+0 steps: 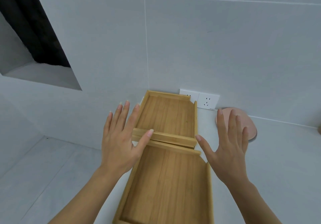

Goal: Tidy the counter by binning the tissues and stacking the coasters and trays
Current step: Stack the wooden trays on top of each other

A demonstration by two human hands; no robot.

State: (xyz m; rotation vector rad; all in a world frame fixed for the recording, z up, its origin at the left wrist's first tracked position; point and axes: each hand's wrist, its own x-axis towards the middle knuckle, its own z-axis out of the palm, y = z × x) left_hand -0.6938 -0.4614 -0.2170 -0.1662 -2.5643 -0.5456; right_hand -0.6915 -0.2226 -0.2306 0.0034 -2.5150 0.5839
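Two wooden trays lie end to end on the white counter. The far tray (166,114) reaches the wall; its near rim slightly overlaps the far rim of the near tray (166,185). My left hand (119,140) hovers with fingers spread at the far tray's left side, its thumb tip over that tray's near rim. My right hand (229,142) is spread to the right of the trays, its thumb tip close to the far tray's near right corner. A round pink coaster (250,128) lies on the counter, partly hidden behind my right hand. Neither hand holds anything.
A double wall socket (206,100) sits on the tiled wall just behind the far tray. A recessed dark opening (40,38) is in the wall at upper left. The edge of a brown object (319,130) shows at the far right. The counter (278,163) stretches to the right.
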